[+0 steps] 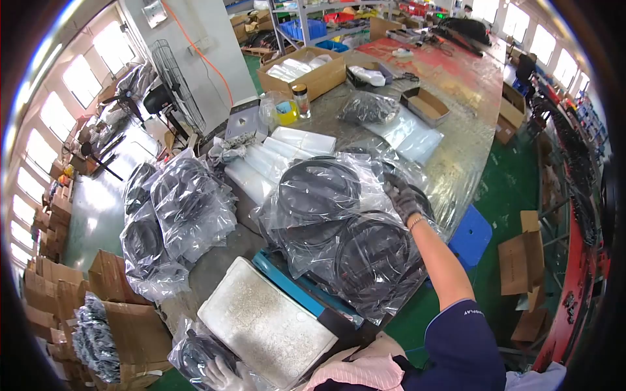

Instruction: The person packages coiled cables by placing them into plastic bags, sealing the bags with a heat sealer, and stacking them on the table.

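My right hand (402,199), in a dark grey glove, reaches to the far right side of the pile of bagged black coils (319,192). Its fingers are bent onto the clear plastic there, and their tips are partly hidden. At the bottom left, my left hand (223,376) wears a pale glove and grips a clear bag with a black coil (195,352) in it. That bag is beside a box with a worn white top (261,319). Another bagged coil (372,254) lies at the near side of the pile, below my right forearm.
More bagged coils (189,202) hang over the table's left edge. Flat plastic bags (261,166), a jar (300,101), yellow tape (285,112) and a carton (319,81) stand behind the pile. A blue stool (471,236) is at the right, cartons (134,332) at the lower left.
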`<action>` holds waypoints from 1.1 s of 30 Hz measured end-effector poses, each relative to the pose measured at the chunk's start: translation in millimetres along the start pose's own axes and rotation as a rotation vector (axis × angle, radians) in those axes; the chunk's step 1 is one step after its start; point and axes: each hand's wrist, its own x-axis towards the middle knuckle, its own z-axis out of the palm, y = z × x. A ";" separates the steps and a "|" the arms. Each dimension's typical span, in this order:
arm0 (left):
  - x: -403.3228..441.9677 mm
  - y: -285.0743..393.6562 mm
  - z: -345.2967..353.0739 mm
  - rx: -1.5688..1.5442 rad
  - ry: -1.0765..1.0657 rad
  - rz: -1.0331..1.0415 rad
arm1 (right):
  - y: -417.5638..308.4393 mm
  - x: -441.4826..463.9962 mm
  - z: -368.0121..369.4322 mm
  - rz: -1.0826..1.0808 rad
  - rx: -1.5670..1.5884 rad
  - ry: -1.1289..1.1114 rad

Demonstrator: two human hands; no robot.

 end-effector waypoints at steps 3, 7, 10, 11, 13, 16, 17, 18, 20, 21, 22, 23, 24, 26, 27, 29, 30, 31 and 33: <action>-1.7 18.5 -2.5 -0.020 -0.062 0.048 | 26.8 31.0 3.4 0.210 -0.023 -0.123; -13.1 27.5 8.9 0.105 -0.065 0.104 | 95.6 46.2 9.3 0.389 -0.036 -0.270; -8.2 43.7 2.9 0.072 -0.070 0.045 | 52.6 27.4 -7.9 0.199 0.298 -0.321; -5.3 52.3 -1.5 0.074 -0.058 0.021 | 20.0 24.2 -15.1 0.191 0.164 -0.277; -7.8 53.0 14.7 -0.078 -0.118 -0.031 | 9.7 33.0 -11.2 0.139 0.168 -0.285; 5.4 58.6 8.9 -0.120 -0.033 0.036 | -10.3 40.5 -15.2 0.135 0.117 -0.329; 10.0 56.8 4.5 -0.178 -0.040 0.028 | -8.4 41.7 -9.9 0.158 0.151 -0.286; 8.7 55.8 2.1 -0.174 -0.027 0.031 | 9.2 46.6 -3.9 0.186 0.101 -0.290; 0.2 49.4 3.7 -0.171 -0.011 0.049 | 32.0 47.0 9.0 0.231 -0.073 -0.291; -4.2 45.0 4.4 -0.178 -0.014 0.034 | 32.3 39.9 9.4 0.249 -0.202 -0.282; -9.2 42.2 6.5 -0.190 -0.017 0.022 | 34.0 29.7 8.3 0.260 -0.058 -0.275; -14.0 40.3 9.6 -0.207 -0.022 0.011 | 36.2 25.8 8.1 0.235 0.058 -0.230; -16.4 37.2 12.4 -0.213 -0.010 0.019 | 42.3 23.1 10.8 0.209 0.172 -0.186; -19.2 32.9 13.2 -0.229 -0.010 0.038 | 41.0 15.0 11.7 0.097 0.288 -0.089; -19.9 31.1 12.5 -0.234 -0.010 0.046 | 17.2 7.8 6.5 0.098 0.333 -0.093; -19.7 28.4 14.6 -0.253 -0.014 0.062 | -33.9 -2.5 -7.7 0.099 0.426 -0.106; -20.5 26.6 14.3 -0.261 -0.017 0.068 | -30.4 -0.8 -8.1 0.109 0.522 -0.125; -21.9 25.8 13.1 -0.255 -0.009 0.066 | -23.6 -1.4 -8.5 0.073 0.336 -0.177; -21.7 26.8 13.0 -0.249 0.015 0.066 | -8.2 0.0 -8.9 -0.007 -0.038 -0.267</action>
